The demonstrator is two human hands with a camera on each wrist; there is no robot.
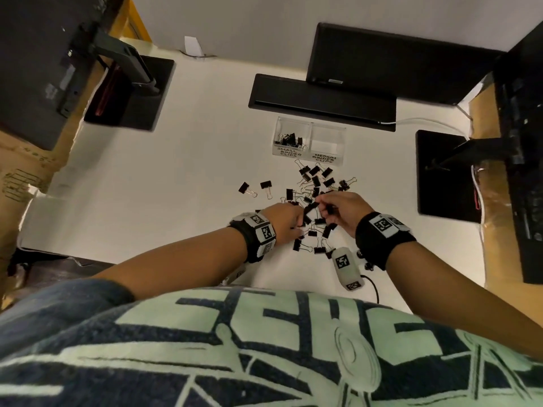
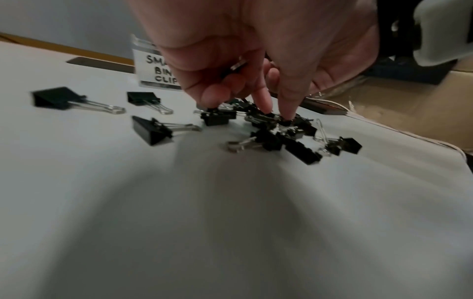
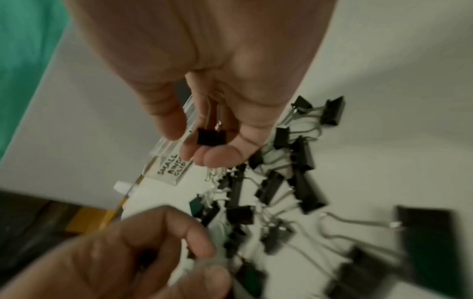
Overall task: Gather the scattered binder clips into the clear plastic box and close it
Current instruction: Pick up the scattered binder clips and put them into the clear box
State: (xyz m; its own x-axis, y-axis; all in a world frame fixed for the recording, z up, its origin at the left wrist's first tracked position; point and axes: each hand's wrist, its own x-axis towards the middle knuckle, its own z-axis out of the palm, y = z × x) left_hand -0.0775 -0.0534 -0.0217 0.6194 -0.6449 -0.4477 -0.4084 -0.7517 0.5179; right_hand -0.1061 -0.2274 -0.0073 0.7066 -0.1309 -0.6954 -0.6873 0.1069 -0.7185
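Black binder clips (image 1: 316, 183) lie in a loose pile on the white table, in front of the clear plastic box (image 1: 289, 152). Its left compartment, labelled small, holds several clips (image 1: 289, 139). The right one (image 1: 327, 142), labelled medium, holds nothing, and no lid shows. My left hand (image 1: 289, 220) reaches down into the pile. Its fingertips (image 2: 286, 117) touch clips, and its curled fingers keep a clip (image 2: 238, 65) against the palm. My right hand (image 1: 335, 208) hovers over the pile, its curled fingers gripping a small clip (image 3: 211, 136).
Two clips (image 1: 244, 188) (image 1: 266, 185) lie apart to the left of the pile. A black laptop (image 1: 323, 101) sits right behind the box. Monitor bases stand at the left (image 1: 129, 92) and right (image 1: 443, 174). A white cable (image 1: 426, 121) runs at the back right.
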